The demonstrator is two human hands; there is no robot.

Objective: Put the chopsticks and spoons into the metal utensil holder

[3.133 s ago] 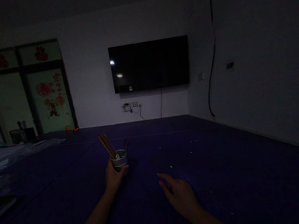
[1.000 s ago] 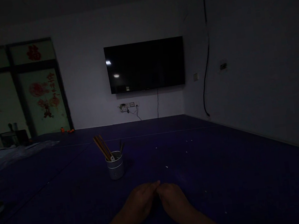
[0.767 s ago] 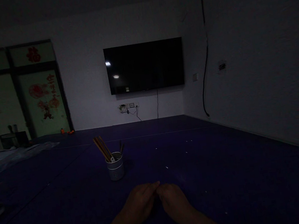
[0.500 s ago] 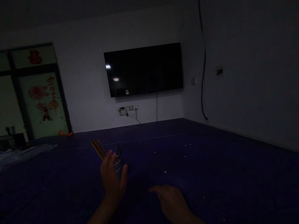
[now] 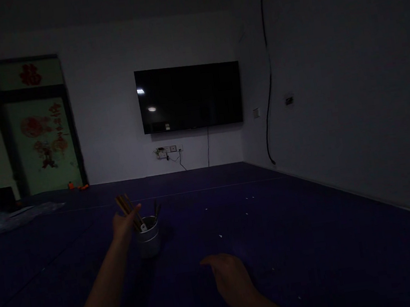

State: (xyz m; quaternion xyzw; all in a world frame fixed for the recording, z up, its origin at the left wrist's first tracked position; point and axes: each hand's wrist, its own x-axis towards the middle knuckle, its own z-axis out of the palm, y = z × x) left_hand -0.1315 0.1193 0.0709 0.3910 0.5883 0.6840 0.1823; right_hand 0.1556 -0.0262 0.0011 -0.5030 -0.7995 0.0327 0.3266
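Observation:
A grey metal canister (image 5: 149, 244) stands upright on the dark blue surface, holding a bundle of brown chopsticks (image 5: 123, 203) that lean left. A pale handle end and a few thin dark utensils (image 5: 156, 210) also stick up from it. My left hand (image 5: 123, 227) is at the canister's left rim, its fingers closed round the chopsticks, whose lower ends are hidden inside. Lower and to the right, my right hand (image 5: 232, 277) hovers at or just above the surface with its fingers curled and pointing left; I see nothing in it.
Small white scraps (image 5: 220, 236) dot the blue surface (image 5: 315, 244). Clear plastic sheeting (image 5: 20, 218) lies at the far left, with a dark box (image 5: 5, 197) behind it. A television (image 5: 190, 97) hangs on the back wall, and a black cable (image 5: 269, 99) runs down the right wall.
My left hand has moved from in front of the canister to its left side and closed round the chopsticks, uncovering the canister. My right hand stays nearly in place. The view has turned slightly right.

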